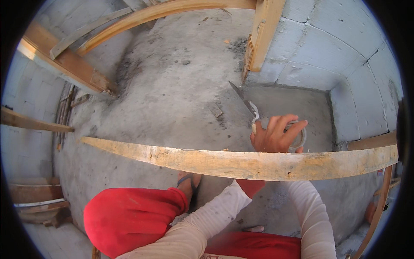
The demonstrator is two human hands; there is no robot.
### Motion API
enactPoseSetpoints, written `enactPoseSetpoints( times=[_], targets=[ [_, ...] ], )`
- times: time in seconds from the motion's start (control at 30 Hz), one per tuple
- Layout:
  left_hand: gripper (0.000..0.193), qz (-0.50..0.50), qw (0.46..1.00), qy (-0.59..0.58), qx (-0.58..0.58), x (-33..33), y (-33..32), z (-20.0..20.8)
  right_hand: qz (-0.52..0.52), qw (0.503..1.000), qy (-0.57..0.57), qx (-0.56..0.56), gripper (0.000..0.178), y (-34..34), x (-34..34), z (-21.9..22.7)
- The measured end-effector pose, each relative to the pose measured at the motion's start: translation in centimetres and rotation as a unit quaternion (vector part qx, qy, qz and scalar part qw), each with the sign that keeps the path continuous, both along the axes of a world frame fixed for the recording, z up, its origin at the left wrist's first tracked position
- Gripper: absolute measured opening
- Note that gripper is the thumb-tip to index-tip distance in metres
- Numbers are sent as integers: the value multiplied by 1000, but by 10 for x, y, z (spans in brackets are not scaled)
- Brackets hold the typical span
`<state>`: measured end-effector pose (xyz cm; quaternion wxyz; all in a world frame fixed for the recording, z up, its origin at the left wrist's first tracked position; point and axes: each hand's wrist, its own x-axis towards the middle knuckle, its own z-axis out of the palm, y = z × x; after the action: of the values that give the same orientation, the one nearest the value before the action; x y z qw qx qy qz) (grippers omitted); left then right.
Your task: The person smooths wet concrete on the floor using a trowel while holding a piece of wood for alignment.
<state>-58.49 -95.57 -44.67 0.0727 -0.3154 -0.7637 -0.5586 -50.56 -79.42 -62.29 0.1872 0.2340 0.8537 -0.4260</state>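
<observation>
My left hand [276, 134] shows beyond the wooden plank, its wrist hidden behind it. The fingers are bent over a round ring-like object [303, 137], pale and translucent, possibly a roll of tape; the hold is partly hidden. A trowel [242, 98] with a pointed metal blade and pale handle touches the other side of this hand or lies just under it. My right forearm [308, 211], in a white sleeve, reaches up behind the plank, which covers the right hand. The light wooden plank [224, 163] runs across the view above both forearms.
Rough grey concrete floor [172, 82] spreads around me. A block wall [321, 47] and a wooden post [264, 43] stand at the right. More timber [69, 60] is at the far left. A sandaled foot [188, 185] and my red trouser leg [129, 216] are below the plank.
</observation>
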Motion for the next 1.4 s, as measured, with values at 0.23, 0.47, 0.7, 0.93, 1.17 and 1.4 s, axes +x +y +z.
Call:
enactPoseSetpoints(
  times=[0.23, 0.47, 0.7, 0.93, 1.17, 1.4],
  targets=[
    [65, -35, 998, 9, 44, -14, 19, -8, 27, 999, 23, -25, 56, -26, 2, -9],
    [62, 3, 997, 72, 10, -43, 7, -41, -72, 987, 146, 0, 58, 100, 19, -39],
    [58, -70, 991, 113, -1, -48, 9, -82, -318, 911, 121, 234, 39, 254, 136, -12],
    [53, -7, 996, 73, -56, -47, 15, -70, -335, 936, 7, -104, 22, 231, 135, -4],
    [50, 34, 990, 33, -136, -46, 16, -56, -116, 990, -44, -64, 29, 123, 114, 39],
    [51, 61, 941, 189, -273, -30, -8, -38, -279, 925, 27, 256, 39, 267, 78, 23]
  ],
)
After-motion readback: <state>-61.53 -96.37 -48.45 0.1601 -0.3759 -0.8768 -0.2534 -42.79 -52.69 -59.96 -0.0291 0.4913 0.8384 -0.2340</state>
